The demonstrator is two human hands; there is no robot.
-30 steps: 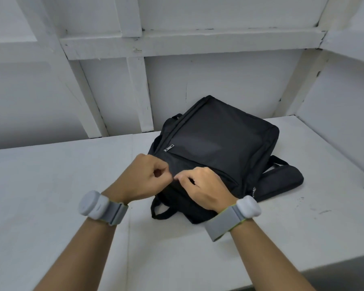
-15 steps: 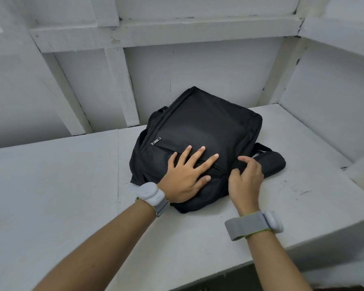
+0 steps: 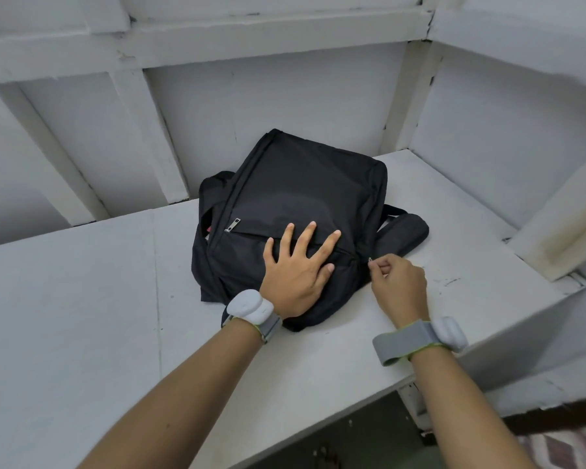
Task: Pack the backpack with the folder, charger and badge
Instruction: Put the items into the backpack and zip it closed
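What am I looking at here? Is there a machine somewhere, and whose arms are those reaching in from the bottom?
There is no machine here. A person wears one wide-angle camera on the head, looking forward and down, so the arms are the person's own. Each wrist carries a white band.

A black backpack lies flat on a white table set against white walls. The left hand is spread open and pressed on the bag's front. The right hand is at the bag's right edge, its fingertips pinched on a small metal zipper pull. A second zipper pull shows near the bag's left side.

No folder, charger or badge is in view; whether they are inside the bag cannot be told. A strap sticks out to the right.
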